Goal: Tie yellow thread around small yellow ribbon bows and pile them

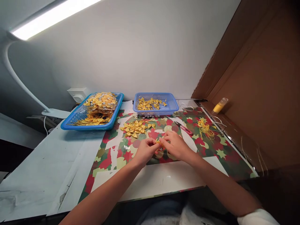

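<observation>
My left hand [147, 150] and my right hand [174, 145] meet over the patterned table cover, fingers pinched together. Between their fingertips is a small yellow ribbon bow [158, 142], mostly covered by the fingers. Just beyond my left hand lies a loose pile of gold ribbon bows [136, 127] with thin stems. A pair of pink-handled thread snips [184, 128] rests past my right hand. Several silver beads [146, 117] sit in front of the small blue basket [174, 106], which holds more gold bows.
A larger blue basket [120, 104] at the left holds bagged bows and loose stems. Yellow thread scraps [205, 128] lie at the right, near a yellow thread spool [219, 106] by the cardboard wall [257, 93]. A lamp [56, 18] hangs over the upper left.
</observation>
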### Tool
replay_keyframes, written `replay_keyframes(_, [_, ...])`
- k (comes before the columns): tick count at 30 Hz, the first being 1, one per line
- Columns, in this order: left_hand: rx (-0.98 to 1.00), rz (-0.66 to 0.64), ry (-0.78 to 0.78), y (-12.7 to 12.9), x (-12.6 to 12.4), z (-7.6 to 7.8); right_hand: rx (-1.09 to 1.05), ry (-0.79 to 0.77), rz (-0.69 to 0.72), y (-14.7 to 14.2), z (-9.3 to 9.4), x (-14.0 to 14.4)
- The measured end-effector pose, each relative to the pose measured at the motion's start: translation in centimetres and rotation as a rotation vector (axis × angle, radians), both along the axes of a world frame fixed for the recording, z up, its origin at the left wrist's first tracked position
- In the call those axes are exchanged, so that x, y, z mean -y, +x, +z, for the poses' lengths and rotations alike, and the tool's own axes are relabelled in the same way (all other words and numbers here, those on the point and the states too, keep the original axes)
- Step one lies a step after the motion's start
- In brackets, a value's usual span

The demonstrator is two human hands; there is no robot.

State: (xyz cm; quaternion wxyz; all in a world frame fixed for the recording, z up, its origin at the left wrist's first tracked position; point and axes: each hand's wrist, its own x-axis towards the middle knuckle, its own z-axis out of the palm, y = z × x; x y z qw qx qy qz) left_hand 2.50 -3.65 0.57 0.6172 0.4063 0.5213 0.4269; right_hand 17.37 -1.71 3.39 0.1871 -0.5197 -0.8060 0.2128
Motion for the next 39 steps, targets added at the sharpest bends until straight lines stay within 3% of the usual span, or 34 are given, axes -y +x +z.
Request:
replay_keyframes(9, [0.028, 0.015, -0.042, 0.1, -0.2, 0.1, -0.405, 0.012, -0.065, -0.1, -0.7, 0.3])
replay_keyframes(15, [0.069, 0.005, -0.087, -0.2, -0.5, 0.0, -0.845, -0.143, 0.182, 1.0, 0.8, 0.6])
replay_keyframes(18, [-0.028, 0.030, -0.043, -0.3, -0.6, 0.3, -1.029, -0.151, 0.337, 2.0, 2.6, 1.0])
replay_keyframes(21, [-0.098, 0.066, 0.022, -0.2, -0.6, 0.5, -1.138, -0.103, 0.396, 3.1, 4.8, 1.2])
replay_keyframes(29, [-0.256, 0.105, 0.210, -0.6, -1.3, -0.5, -1.196, 0.179, 0.195, 6.6, 10.3, 0.9])
replay_keyframes(34, [-0.522, 0.114, 0.436, -0.8, -1.6, -1.1, -1.209, 0.275, 0.110, 7.5, 11.0, 0.7])
replay_keyframes(39, [-0.598, 0.103, 0.517, -0.8, -1.7, -1.3, -1.245, 0.294, 0.099, 6.9, 11.0, 0.8])
